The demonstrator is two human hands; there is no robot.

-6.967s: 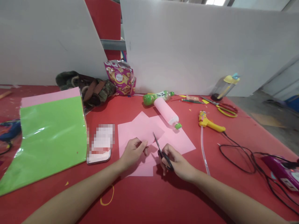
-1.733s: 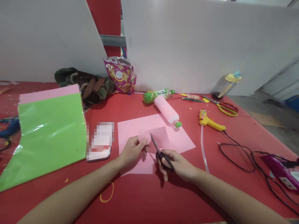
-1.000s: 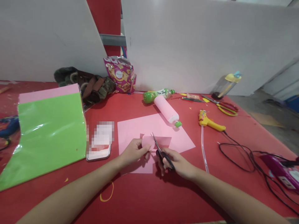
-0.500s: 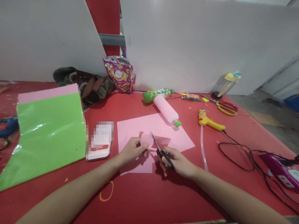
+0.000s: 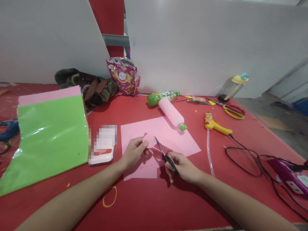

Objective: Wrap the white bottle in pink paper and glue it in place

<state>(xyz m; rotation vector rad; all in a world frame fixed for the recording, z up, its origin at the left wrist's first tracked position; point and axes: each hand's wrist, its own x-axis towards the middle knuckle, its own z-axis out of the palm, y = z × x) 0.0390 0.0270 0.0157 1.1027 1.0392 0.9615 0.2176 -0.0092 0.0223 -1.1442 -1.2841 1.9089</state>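
"Under your two hands, what lies there?"

"Pink paper (image 5: 176, 139), smooth and flat on the red table (image 5: 144, 205). Just above it my left hand (image 5: 132, 150) pinches a pink piece (image 5: 149, 140) between thumb and fingers; it is thin, with a rounded edge. My right hand (image 5: 184, 166) grips the scissors (image 5: 166, 158) by their black handles, slim metal blades reaching out past my knuckles."

"Which way do they point?"

"Away from me and to the left, from my right hand toward my left, the long axis on a slant. The tips end at the piece's edge; whether they touch it, I cannot tell."

"How many of each thing?"

"Two pairs of scissors: mine, and a big pair (image 5: 225, 108) with red and yellow handles, well beyond my right hand. Two bottles lie past my fingers: a glossy green bottle (image 5: 154, 100), and a smooth pink bottle (image 5: 171, 113), slim and round. One yellow glue gun (image 5: 214, 126), right of my right hand. One phone (image 5: 102, 159), near my left hand, on its left, mostly pixelated. Farther left, one packet (image 5: 53, 141), green under shiny film. The pink paper beneath my hands I cannot count surely."
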